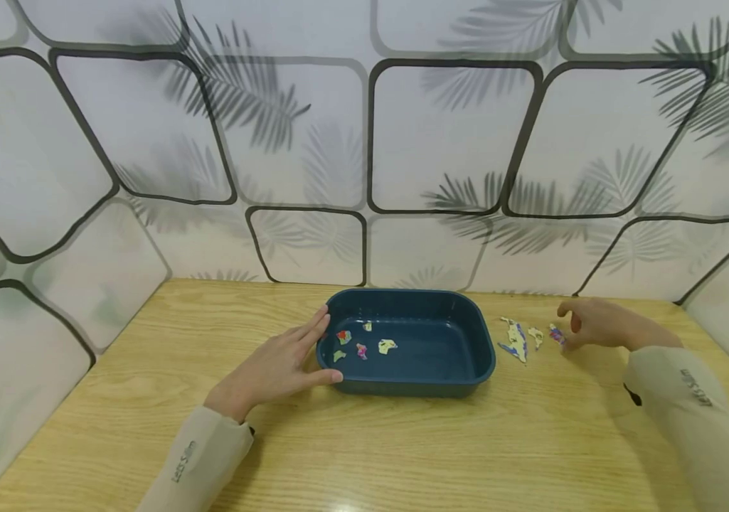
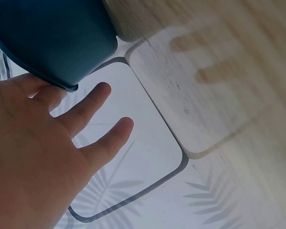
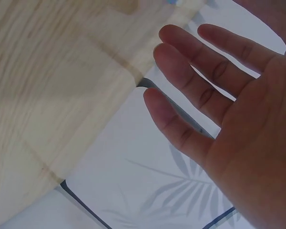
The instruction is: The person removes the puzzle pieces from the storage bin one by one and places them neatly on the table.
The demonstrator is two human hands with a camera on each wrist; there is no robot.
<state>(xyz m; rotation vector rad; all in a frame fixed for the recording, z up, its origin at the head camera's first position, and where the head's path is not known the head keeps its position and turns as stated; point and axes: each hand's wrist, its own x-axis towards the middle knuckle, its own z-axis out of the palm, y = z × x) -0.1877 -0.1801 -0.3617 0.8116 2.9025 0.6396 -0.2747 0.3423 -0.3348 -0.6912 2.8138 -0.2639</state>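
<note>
Fingers (image 3: 186, 81) of my right hand (image 1: 604, 324), parted beside a purple scrap (image 1: 556, 334) near the table's (image 1: 415, 451) far edge; being thin-looking, it may slip a shallow pinch.

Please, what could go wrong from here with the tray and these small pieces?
1. The bright piece by the right grip looks thin and flat, so it may be hard to lift, or may slip.
2. The ragged piece and pale piece lie close by; a sweep could push them.
3. The left grip touches the tray; a push might shift the loose-looking pieces inside.
</note>
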